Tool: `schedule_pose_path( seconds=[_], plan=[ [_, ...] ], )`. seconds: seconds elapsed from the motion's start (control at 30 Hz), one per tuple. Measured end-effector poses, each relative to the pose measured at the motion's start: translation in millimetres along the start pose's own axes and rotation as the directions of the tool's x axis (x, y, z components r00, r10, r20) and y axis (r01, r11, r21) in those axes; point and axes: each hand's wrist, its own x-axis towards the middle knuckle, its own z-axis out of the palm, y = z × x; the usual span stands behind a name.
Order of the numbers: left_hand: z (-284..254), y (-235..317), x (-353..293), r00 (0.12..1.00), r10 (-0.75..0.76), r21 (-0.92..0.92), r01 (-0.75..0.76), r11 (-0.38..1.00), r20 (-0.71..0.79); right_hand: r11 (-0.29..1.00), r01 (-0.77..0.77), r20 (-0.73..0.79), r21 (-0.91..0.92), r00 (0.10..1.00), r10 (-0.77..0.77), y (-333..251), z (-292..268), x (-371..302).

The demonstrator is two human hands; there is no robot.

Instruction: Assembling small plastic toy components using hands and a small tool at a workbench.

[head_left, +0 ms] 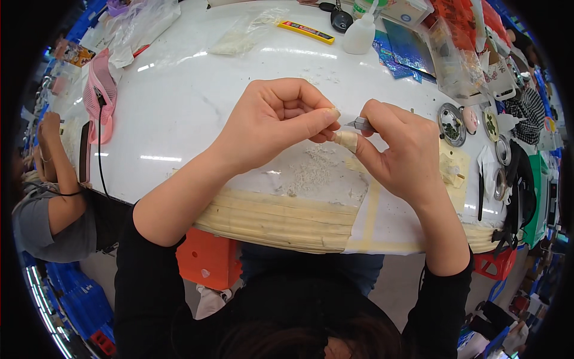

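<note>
My left hand (263, 122) is closed in a pinch over the table, thumb against curled fingers. What it holds is too small and hidden to name. Close beside its fingertips, my right hand (409, 149) grips a utility knife (363, 124), whose short metal tip points left toward the pinch. Beige tape (345, 141) wraps the right thumb, which reaches close to the left fingers. Below both hands, white shavings (314, 170) lie scattered on the white table (197, 107).
Layered tape (275, 218) covers the near table edge. Round metal dishes (451, 124) stand at the right. Farther back are a white squeeze bottle (360, 36), a yellow blade case (306, 32) and blue cards (409, 48). A pink mesh item (100, 90) and another person's arm (60, 161) are at left.
</note>
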Motion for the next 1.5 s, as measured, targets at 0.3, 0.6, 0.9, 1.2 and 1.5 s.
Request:
schedule_pose_path(
  seconds=[0.3, 0.6, 0.9, 1.2, 1.5],
  plan=[
    [-3.1, 2.1, 1.8, 0.976, -0.192, -0.21, 0.21, 0.955, 0.104, 0.999, -0.036, 0.033, 0.029, 0.999, 0.035, -1.1, -2.1, 0.6],
    [0.7, -4.1, 0.1, 0.994, -0.068, 0.055, 0.063, 0.996, 0.089, 0.877, -0.18, 0.047, 0.446, 0.983, 0.178, -3.5, -2.6, 3.8],
    [-0.2, 1.6, 1.4, 0.969, -0.219, -0.084, 0.229, 0.97, 0.118, 0.833, -0.217, 0.111, 0.508, 0.976, 0.186, -3.1, -3.8, 3.9],
    [-0.2, -6.7, -2.2, 0.943, -0.288, -0.381, 0.33, 0.863, 0.163, 0.842, -0.119, 0.053, 0.527, 0.993, 0.108, -6.4, -2.3, 3.7],
    [2.9, -3.1, -4.4, 0.951, -0.276, -0.327, 0.308, 0.893, 0.142, 0.843, -0.107, 0.009, 0.527, 0.993, 0.121, -9.4, 2.5, 1.8]
  ],
)
